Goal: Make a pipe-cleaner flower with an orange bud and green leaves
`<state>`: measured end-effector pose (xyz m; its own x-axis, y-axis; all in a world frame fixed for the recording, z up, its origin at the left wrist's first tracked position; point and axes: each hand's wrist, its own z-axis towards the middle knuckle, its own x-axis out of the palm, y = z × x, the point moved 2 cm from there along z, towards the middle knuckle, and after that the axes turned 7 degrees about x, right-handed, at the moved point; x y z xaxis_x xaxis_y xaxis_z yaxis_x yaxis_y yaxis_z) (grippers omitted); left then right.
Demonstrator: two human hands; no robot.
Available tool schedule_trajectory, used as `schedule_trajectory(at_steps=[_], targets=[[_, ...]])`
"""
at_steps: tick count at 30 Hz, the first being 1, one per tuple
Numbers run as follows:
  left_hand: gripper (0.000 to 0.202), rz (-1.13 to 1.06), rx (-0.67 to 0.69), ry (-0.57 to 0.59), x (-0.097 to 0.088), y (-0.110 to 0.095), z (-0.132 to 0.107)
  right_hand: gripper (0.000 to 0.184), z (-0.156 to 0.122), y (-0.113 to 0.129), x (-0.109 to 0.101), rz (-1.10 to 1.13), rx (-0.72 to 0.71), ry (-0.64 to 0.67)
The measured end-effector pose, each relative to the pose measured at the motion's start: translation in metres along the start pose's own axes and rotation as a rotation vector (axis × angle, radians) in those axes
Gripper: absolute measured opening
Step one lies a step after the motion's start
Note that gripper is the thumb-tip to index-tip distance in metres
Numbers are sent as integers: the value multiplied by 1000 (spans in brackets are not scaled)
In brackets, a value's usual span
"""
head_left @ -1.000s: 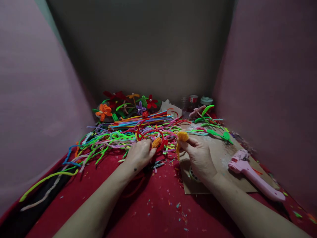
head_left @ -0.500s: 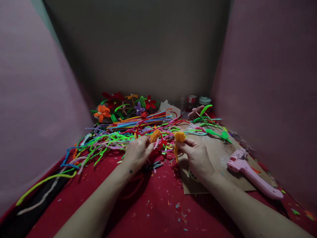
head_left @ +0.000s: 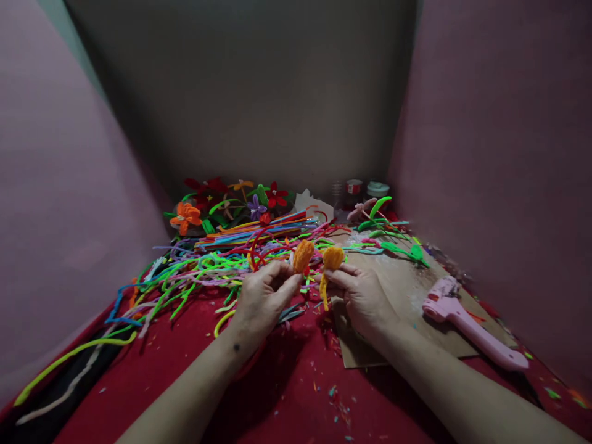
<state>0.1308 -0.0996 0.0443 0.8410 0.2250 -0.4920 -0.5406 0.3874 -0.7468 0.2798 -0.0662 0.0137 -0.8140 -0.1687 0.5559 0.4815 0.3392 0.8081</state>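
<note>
My left hand point(head_left: 263, 299) pinches a small orange pipe-cleaner petal point(head_left: 303, 256) between thumb and fingers. My right hand point(head_left: 363, 296) pinches a second orange pipe-cleaner piece point(head_left: 331, 262), whose tail hangs down below the fingers. The two orange pieces are held side by side, almost touching, above the red cloth point(head_left: 287, 382). Just behind my hands a tangle of loose coloured pipe cleaners point(head_left: 203, 265) is spread out.
A pink glue gun point(head_left: 467, 327) lies on a brown cardboard sheet point(head_left: 416, 290) at the right. Finished pipe-cleaner flowers point(head_left: 222, 200) and small jars point(head_left: 365, 191) stand at the back. Pink walls close in on both sides. Scissors point(head_left: 289, 313) lie under my left hand.
My left hand lifted its orange petal off the pile and brought it up to the right, next to the orange piece in my right hand. The view shifted slightly.
</note>
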Motion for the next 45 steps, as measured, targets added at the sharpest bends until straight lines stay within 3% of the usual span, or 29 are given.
schedule_trajectory(at_steps=[5,10,16,19,24,28,34,37,40,43,45], targets=[[19,-221,-134,36,11,-12,-7,21,0,-3,1,-27,-42,39],[18,-218,-121,71,20,-13,-13,22,-1,-5,2,-30,-87,62],[17,-327,-182,-16,18,-11,-9,12,6,-7,-4,122,10,69],[18,-419,-256,-44,15,-7,-6,9,5,-8,-2,143,53,172],[22,-517,-368,-19,17,1,-6,17,-3,-11,6,107,-8,327],[22,-492,-429,-25,20,-2,-8,15,-4,-14,6,82,21,313],[18,-316,-361,88,18,-8,-5,16,0,-14,4,118,0,319],[16,-252,-321,137,8,-11,-1,15,1,-12,4,133,-9,295],[18,-127,-279,86,-18,-14,-1,14,3,-8,2,132,31,220],[21,121,-225,215,-48,-10,-10,15,3,-4,-2,170,66,124],[21,367,-163,372,-62,-3,-21,15,4,-3,-3,179,73,102]])
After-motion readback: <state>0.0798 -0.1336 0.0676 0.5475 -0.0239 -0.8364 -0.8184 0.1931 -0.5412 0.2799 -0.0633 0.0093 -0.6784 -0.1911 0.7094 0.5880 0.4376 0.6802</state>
